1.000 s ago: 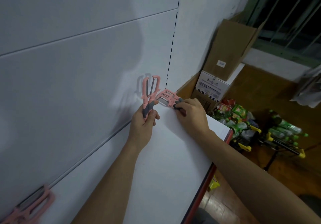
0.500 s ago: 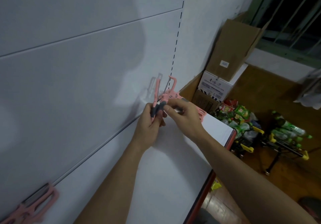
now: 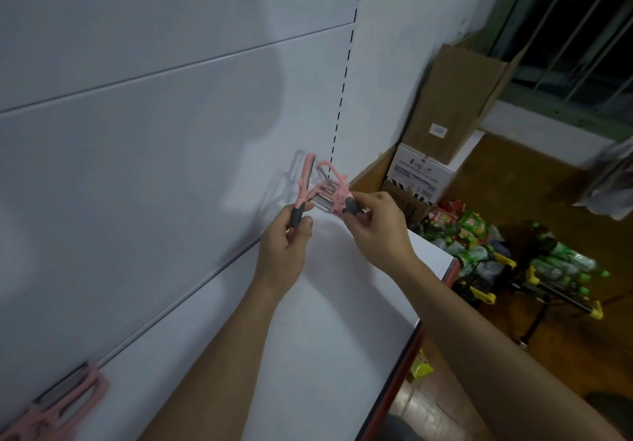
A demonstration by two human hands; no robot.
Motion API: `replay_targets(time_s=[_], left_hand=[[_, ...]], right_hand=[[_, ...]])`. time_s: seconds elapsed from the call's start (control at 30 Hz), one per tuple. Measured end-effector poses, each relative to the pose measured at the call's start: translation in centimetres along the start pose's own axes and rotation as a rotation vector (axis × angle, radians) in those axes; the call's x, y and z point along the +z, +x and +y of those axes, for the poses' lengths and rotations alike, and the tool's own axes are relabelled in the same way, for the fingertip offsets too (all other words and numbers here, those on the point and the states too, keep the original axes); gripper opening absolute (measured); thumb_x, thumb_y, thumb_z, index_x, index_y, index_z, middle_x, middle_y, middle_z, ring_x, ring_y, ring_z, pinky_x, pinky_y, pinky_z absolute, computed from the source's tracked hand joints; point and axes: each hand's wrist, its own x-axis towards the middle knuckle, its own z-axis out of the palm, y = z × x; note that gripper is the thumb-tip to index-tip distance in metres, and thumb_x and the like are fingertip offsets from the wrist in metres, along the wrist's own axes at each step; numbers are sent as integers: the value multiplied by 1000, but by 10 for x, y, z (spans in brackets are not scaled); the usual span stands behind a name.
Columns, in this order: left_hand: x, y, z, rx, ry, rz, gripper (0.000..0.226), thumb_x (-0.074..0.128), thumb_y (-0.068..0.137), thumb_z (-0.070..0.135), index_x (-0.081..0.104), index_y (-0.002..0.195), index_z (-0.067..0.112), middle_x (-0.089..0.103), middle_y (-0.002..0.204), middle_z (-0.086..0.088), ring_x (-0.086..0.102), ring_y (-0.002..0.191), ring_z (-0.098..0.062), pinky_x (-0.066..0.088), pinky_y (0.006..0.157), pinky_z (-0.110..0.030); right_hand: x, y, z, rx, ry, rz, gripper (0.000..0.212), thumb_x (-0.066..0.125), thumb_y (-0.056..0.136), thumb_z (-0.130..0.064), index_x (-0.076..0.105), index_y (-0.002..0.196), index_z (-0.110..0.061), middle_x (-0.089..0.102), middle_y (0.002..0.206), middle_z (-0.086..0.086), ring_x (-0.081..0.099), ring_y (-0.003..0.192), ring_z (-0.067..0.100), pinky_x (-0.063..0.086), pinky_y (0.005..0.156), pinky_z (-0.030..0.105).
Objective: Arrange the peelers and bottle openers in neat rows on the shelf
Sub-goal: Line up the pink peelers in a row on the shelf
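My left hand (image 3: 286, 249) grips a pink peeler (image 3: 304, 183) by its dark grey handle, head pointing up, just above the white shelf (image 3: 308, 338). My right hand (image 3: 375, 231) pinches the grey handle of a second pink peeler (image 3: 334, 189), lifted beside the first near the shelf's far end. Their heads almost touch. Another pink peeler (image 3: 65, 403) lies flat on the shelf at the near left, against the back panel.
The shelf has a red front edge (image 3: 404, 365) and a white back panel (image 3: 154, 132) with a slotted upright. Cardboard boxes (image 3: 445, 115) stand past the shelf's end. Green bottles in a yellow-handled cart (image 3: 534, 269) sit on the floor at right.
My right hand has lifted a peeler off the shelf's far end and brought it up beside the one in my left hand. The left peeler has turned edge-on.
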Motion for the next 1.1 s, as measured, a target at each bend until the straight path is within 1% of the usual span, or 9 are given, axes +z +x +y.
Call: replay_targets(time_s=[0.1,0.17,0.2,0.27,0.37,0.6,0.73,0.93,1.1], left_hand=[[0,2,-1,-35,-147,12,24,47,101,30,68,111,31,50,77,2,36,59,-10,32,54,-22],[0,3,-1,-62,-216,27,28,44,97,28,69,109,29,47,79,-4,34,63,-13,29,53,-23],[0,3,0,-68,-228,30,29,44,95,27,70,108,28,47,80,-6,35,64,-13,29,54,-23],[1,2,2,-74,-233,30,30,43,93,24,70,107,26,46,79,-6,35,65,-13,30,54,-22],[0,3,1,-75,-223,31,30,43,93,22,69,107,22,46,76,0,34,63,-11,31,54,-20],[0,4,0,-96,-243,29,31,42,91,20,67,109,14,45,75,-1,32,59,-10,29,52,-20],[0,5,-1,-112,-247,22,34,42,90,19,65,113,8,45,77,-5,31,58,-9,29,51,-17],[0,4,-1,-112,-257,14,39,42,90,22,67,118,10,45,78,-3,31,60,-9,29,51,-19],[-1,5,-1,-104,-259,16,39,41,91,21,69,117,19,46,80,-4,33,62,-9,31,52,-16]], right_hand=[[-1,1,3,-34,-91,-26,44,65,97,-17,56,140,-25,56,117,-6,57,101,14,51,86,23],[-2,1,4,-73,-71,-37,53,67,96,-17,46,143,-29,59,119,-8,60,101,13,54,86,27],[-2,1,5,-102,-86,-36,50,68,96,-18,46,139,-29,63,117,-8,62,99,13,57,84,31],[-2,2,10,-182,-199,-1,34,72,93,-22,55,123,-25,71,110,-3,66,92,17,59,77,39],[0,3,19,-247,-280,32,16,72,91,-25,66,105,-20,73,101,2,65,86,22,55,72,40],[9,2,35,-277,-185,16,16,69,93,-19,70,109,-16,62,110,4,60,99,21,52,78,34],[11,3,37,-318,-209,24,16,68,93,-18,71,109,-16,63,109,4,58,101,21,47,78,31],[16,4,42,-326,-273,29,12,68,93,-18,71,104,-16,65,107,7,55,105,29,49,80,46],[18,4,45,-332,-272,29,13,66,93,-21,73,104,-16,67,108,8,58,115,33,49,84,49]])
